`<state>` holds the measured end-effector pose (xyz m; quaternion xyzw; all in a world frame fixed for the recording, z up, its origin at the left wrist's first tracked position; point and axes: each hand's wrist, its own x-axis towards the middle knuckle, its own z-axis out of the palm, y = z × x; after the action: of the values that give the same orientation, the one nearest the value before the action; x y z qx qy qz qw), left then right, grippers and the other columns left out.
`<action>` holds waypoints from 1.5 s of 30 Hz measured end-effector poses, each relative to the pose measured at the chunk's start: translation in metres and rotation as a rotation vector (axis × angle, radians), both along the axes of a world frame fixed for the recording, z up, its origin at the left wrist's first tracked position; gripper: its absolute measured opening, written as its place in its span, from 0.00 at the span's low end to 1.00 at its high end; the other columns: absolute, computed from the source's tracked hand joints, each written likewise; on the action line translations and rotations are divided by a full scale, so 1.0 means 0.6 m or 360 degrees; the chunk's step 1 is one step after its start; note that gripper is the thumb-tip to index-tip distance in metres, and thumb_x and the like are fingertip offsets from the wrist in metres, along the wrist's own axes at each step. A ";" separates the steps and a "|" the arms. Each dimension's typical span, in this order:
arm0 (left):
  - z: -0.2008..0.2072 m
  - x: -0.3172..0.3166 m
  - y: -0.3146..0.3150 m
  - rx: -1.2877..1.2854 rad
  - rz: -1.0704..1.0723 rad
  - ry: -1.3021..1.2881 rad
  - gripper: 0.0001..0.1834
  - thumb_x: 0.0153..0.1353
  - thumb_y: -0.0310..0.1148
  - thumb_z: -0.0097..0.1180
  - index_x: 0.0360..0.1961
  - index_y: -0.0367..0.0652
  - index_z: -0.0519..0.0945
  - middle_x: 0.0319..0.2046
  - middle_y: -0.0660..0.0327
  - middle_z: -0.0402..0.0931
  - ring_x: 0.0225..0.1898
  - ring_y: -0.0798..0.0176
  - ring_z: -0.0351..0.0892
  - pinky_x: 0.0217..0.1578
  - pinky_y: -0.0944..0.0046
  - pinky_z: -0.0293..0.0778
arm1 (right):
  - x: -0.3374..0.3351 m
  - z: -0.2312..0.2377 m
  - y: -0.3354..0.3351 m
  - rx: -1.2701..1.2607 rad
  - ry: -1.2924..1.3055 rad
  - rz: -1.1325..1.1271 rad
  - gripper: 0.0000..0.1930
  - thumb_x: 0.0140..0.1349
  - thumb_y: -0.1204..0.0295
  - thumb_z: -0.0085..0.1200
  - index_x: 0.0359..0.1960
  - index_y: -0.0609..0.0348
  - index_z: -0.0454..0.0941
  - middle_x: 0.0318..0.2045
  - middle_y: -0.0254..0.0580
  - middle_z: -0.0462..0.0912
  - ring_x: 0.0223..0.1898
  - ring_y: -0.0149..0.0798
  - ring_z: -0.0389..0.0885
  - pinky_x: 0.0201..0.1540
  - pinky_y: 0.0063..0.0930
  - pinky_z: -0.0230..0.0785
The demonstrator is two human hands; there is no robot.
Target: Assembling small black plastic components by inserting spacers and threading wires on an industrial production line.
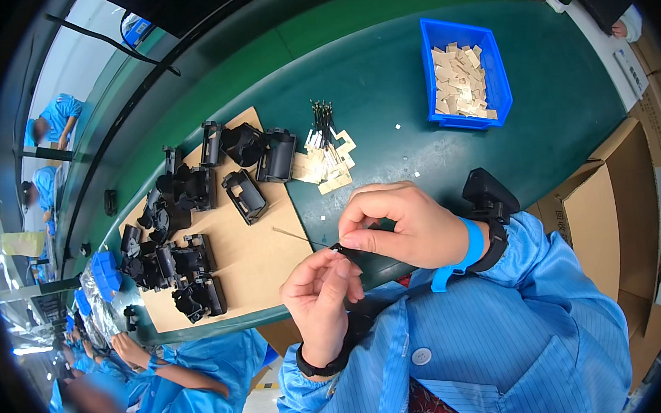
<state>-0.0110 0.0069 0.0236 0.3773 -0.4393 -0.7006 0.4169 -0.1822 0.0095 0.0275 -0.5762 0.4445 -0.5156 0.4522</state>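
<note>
My left hand [321, 294] and my right hand [398, 225] meet over the near edge of the green table, fingertips almost touching. Both are closed in a pinch around a small black piece [337, 248], mostly covered by the fingers. A thin cable [293, 235] sticks out from it to the left, over the cardboard sheet's edge. Beyond my hands lies a pile of flat gold-coloured pieces [326, 165], with a bundle of thin black cables [322, 116] at its far end. Several black plastic housings [247, 196] stand on the cardboard sheet [261, 245] to the left.
A blue bin [430, 72] full of small beige pieces [459, 81] sits at the far right of the table [367, 68]. An open cardboard box [611, 212] stands at the right. To the left, a co-worker's hand [131, 349] reaches near the table edge.
</note>
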 end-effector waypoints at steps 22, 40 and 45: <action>0.009 -0.011 0.005 -0.0603 0.0326 -0.0566 0.07 0.53 0.19 0.57 0.32 0.30 0.74 0.27 0.58 0.75 0.22 0.74 0.73 0.23 0.78 0.70 | 0.006 0.005 0.003 -0.0437 0.0355 -0.0244 0.04 0.48 0.77 0.58 0.24 0.60 0.74 0.22 0.37 0.75 0.26 0.39 0.72 0.30 0.29 0.62; 0.012 -0.017 0.004 -0.0543 0.0355 -0.0489 0.07 0.53 0.21 0.57 0.33 0.31 0.73 0.23 0.60 0.75 0.20 0.75 0.73 0.21 0.79 0.69 | 0.007 0.006 0.004 -0.0336 0.0282 -0.0258 0.04 0.49 0.76 0.58 0.23 0.60 0.74 0.22 0.36 0.76 0.26 0.37 0.73 0.30 0.28 0.62; 0.013 -0.016 0.005 -0.0609 0.0356 -0.0547 0.06 0.53 0.20 0.57 0.32 0.31 0.73 0.24 0.60 0.74 0.20 0.74 0.73 0.21 0.79 0.69 | 0.009 0.001 0.001 -0.0359 0.0283 -0.0290 0.04 0.50 0.76 0.58 0.24 0.60 0.75 0.23 0.36 0.77 0.26 0.37 0.73 0.29 0.27 0.63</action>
<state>-0.0206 0.0102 0.0311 0.4511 -0.5835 -0.4804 0.4747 -0.1767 0.0102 0.0284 -0.6240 0.4724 -0.5482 0.2950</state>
